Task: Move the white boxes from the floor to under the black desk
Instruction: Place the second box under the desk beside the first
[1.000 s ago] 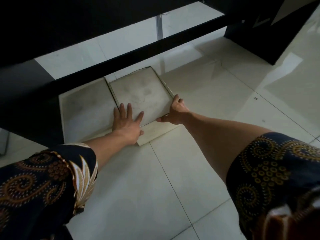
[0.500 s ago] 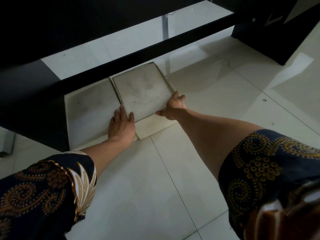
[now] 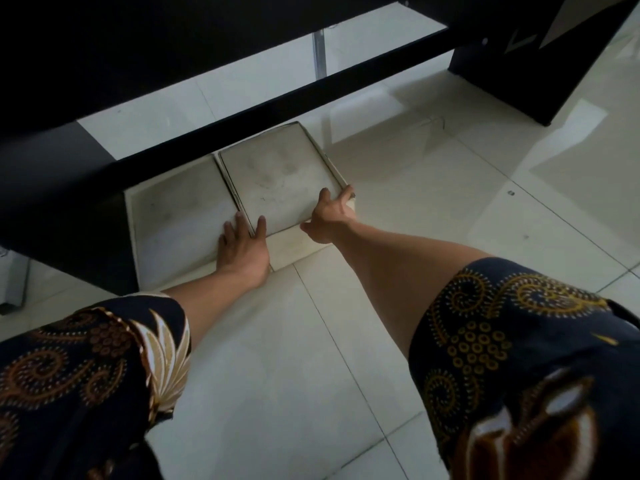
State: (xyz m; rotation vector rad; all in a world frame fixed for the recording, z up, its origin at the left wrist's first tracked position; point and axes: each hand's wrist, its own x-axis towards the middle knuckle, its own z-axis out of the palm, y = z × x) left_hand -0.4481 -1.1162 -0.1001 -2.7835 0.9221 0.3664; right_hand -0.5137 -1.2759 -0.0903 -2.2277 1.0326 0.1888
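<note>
The setting looks like an office or a tidy room of a home, though which of the two cannot be told. A large black counter (image 3: 145,46) with a low crossbar (image 3: 311,98) and a solid panel leg (image 3: 519,71) fills the top of the view, standing on a glossy floor of big pale tiles (image 3: 277,358) that mirror the daylight. Just in front of the crossbar two flat, dusty white boxes (image 3: 280,185) lie side by side on the tiles, and beyond it a slim metal post (image 3: 320,53) rises from the floor.
</note>
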